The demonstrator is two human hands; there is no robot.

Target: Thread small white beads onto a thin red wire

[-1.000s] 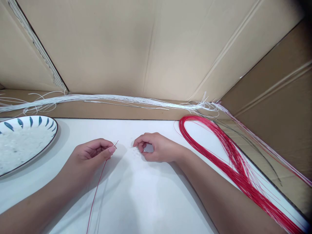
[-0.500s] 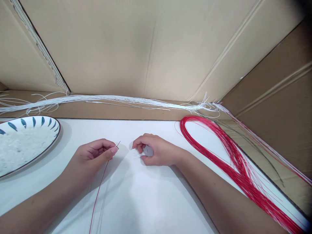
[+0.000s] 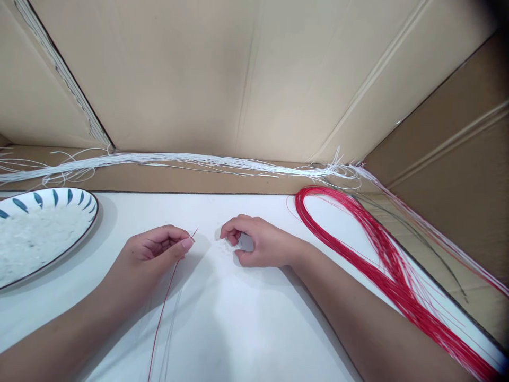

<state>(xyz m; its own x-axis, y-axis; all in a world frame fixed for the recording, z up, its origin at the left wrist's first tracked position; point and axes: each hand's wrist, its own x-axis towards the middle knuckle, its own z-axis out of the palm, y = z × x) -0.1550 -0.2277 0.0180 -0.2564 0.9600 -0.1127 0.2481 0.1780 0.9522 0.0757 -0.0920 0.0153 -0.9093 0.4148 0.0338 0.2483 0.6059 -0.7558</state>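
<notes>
Between thumb and fingertips, my left hand (image 3: 157,252) pinches a thin red wire (image 3: 162,313). A short end pokes up past the fingertips, and the long part hangs down toward the near edge of view. My right hand (image 3: 266,241) is to the right of it, low over the white table (image 3: 246,318), its fingers curled and its thumb held apart from them. Just beside its fingertips lies a small scatter of tiny clear pieces (image 3: 225,248), too small to make out singly. No held thing shows in the right hand.
An oval plate (image 3: 55,198) with blue leaf marks, full of clear white bits, stands at left. A looped bundle of red wires (image 3: 338,246) lies at right. White strands (image 3: 178,158) stretch along the back before a cardboard wall (image 3: 178,79).
My right hand has shifted slightly right and away from me, so more of the tiny clear pieces show. My left hand keeps its pinch on the red wire, almost still.
</notes>
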